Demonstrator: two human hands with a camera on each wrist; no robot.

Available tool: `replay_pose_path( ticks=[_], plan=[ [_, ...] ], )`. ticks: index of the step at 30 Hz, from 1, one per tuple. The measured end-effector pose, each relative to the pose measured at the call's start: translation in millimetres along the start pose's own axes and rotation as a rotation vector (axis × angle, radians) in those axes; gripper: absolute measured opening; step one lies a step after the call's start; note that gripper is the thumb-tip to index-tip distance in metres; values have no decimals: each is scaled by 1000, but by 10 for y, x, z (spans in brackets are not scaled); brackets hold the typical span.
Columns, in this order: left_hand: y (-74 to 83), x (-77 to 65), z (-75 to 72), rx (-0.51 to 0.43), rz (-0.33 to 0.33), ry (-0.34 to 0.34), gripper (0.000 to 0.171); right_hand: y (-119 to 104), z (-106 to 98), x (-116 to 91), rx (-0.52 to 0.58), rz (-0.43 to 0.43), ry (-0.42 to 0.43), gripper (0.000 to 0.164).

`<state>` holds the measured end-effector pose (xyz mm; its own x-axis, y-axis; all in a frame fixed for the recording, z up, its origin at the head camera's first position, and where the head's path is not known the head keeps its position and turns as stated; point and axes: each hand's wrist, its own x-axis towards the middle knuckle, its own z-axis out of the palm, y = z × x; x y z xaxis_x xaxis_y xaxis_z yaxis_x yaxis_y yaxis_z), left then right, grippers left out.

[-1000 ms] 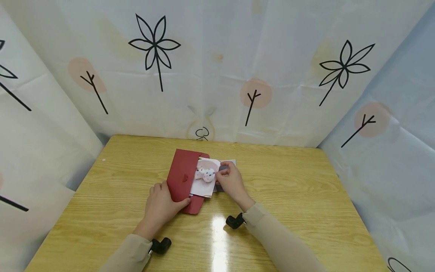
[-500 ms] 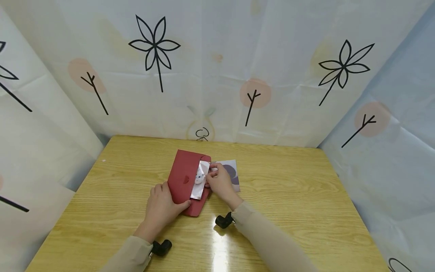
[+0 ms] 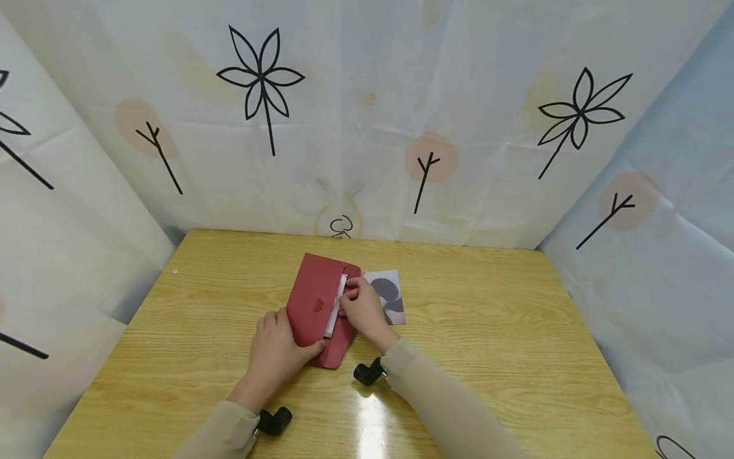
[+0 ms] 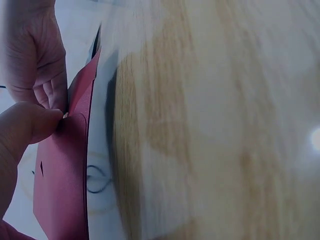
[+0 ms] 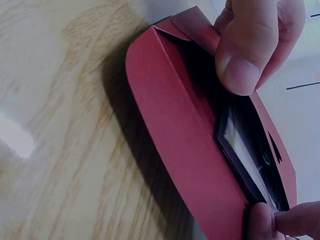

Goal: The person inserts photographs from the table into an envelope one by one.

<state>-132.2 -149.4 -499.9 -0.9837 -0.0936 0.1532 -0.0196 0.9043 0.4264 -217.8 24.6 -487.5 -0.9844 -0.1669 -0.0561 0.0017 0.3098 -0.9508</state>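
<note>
My left hand [image 3: 276, 347] grips the near left side of a red paper envelope [image 3: 309, 287], its thumb lying across the front at the near corner of the opening. Only a narrow white strip of a picture card [image 3: 334, 315] shows at the envelope's open mouth. My right hand [image 3: 364, 311] is at that mouth, its fingers pinching the card's outer edge. In the right wrist view the card [image 5: 246, 156] lies inside the dark pocket, the envelope's flap [image 5: 172, 135] is folded open, and the left thumb presses near the pocket's corner.
A square card [image 3: 388, 290] with a grey-purple print lies on the table, partly behind the right hand. The wooden table [image 3: 487, 331] runs back to a patterned cloth [image 3: 487, 95]. A small white speck [image 3: 175, 271] lies at the far left.
The picture card has slid left into the envelope, from mostly showing to a thin strip. The right hand moved left with it, uncovering the grey-purple card. The left hand keeps its grip.
</note>
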Motion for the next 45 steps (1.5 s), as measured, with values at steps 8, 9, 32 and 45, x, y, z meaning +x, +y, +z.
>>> replay_pose_path(
  ticks=[8,9,32,45],
  plan=[
    [19,3,-6,-7,-8,-16,101,1,-9,-7,-12,-14,-24,37],
    [18,5,-4,-7,-9,-19,101,4,-12,-7,-14,-14,-28,37],
    [-64,67,41,-13,-51,-57,101,106,-511,22,-3,-51,77,57],
    [-76,78,8,-12,-53,-60,100,201,-755,44,-218,16,188,71]
  ],
)
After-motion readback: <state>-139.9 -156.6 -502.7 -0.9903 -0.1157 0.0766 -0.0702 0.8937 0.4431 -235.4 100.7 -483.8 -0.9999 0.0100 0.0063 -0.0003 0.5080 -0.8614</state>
